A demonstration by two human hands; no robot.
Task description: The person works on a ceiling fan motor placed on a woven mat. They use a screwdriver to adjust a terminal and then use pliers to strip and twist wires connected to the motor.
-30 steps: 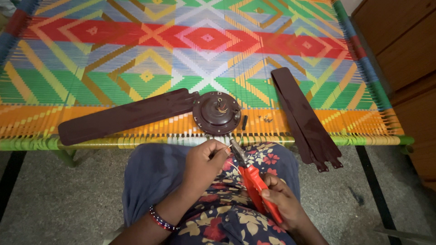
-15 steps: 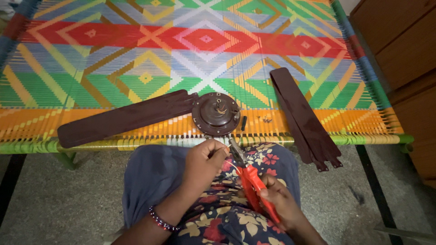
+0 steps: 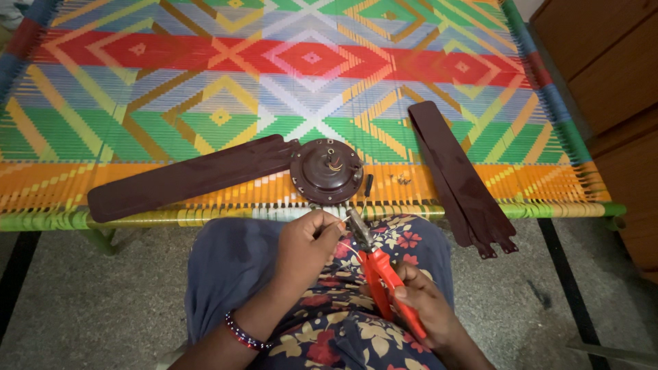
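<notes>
My right hand [image 3: 423, 307] grips red-handled pliers [image 3: 384, 281], jaws pointing up toward a thin wire. My left hand [image 3: 308, 247] pinches that thin pale wire [image 3: 340, 225] right at the plier jaws, above my lap. Just beyond, on the woven cot, sits a dark brown ceiling fan motor [image 3: 326, 171] with short wires sticking from its centre. One brown blade [image 3: 188, 177] is still joined to the motor and reaches left. Two loose blades [image 3: 459, 175] lie stacked to the right.
The colourful woven cot [image 3: 205, 82] fills the upper view, its green front rail [image 3: 137, 218] close to my knees. A small dark part [image 3: 368, 185] and some small screws [image 3: 399, 179] lie beside the motor. Wooden furniture [image 3: 603, 75] stands at right; grey floor below.
Almost nothing moved. My hands stay on the wire and pliers, shifted only slightly.
</notes>
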